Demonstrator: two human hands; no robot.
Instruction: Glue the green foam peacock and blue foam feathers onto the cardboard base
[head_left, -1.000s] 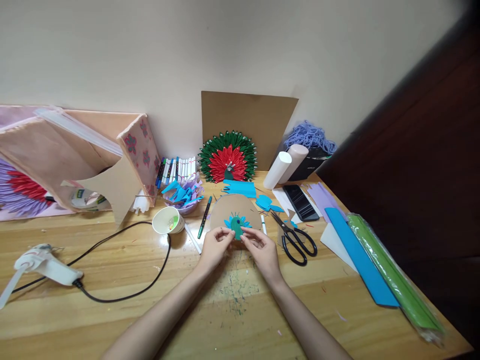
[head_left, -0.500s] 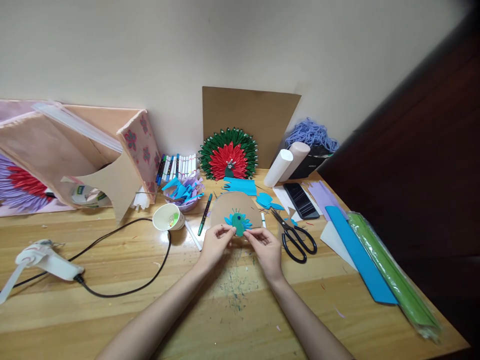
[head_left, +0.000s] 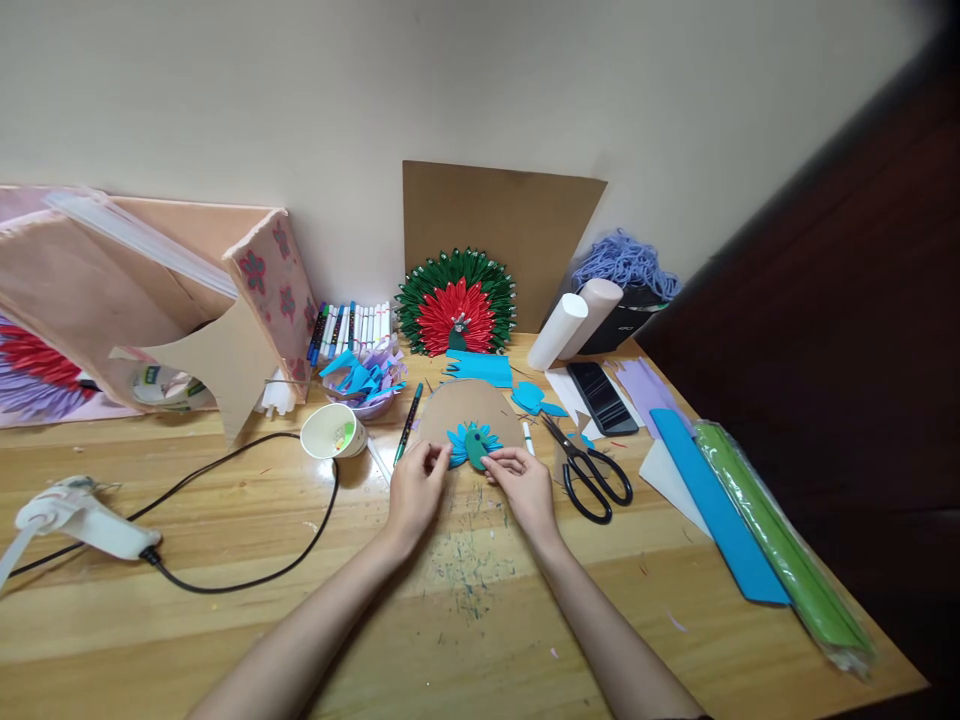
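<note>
A small green paper bird body (head_left: 475,449) with a dark dot on its head lies in front of a fan of blue paper petals (head_left: 459,436). Behind them is a rounded brown cardboard piece (head_left: 469,398) on the table. My right hand (head_left: 523,492) pinches the lower right edge of the green body between thumb and fingers. At the left end of the petals, my left hand (head_left: 417,492) has its thumb and forefinger closed on their edge. Black-handled scissors (head_left: 589,470) lie right of my right hand, and a dark green marker (head_left: 408,424) lies beyond my left.
A white glue gun (head_left: 82,520) with a black cord lies left, near a paper cup (head_left: 330,432). A bowl of paper scraps (head_left: 367,385) and a red-green paper peacock (head_left: 457,305) stand behind. Rightward are a phone (head_left: 602,398), blue paper (head_left: 716,505) and a green roll (head_left: 780,540).
My left hand has let go of the green body and moved left to the petals' edge. My right hand still holds the body, now more tilted. The camera view has shifted slightly.
</note>
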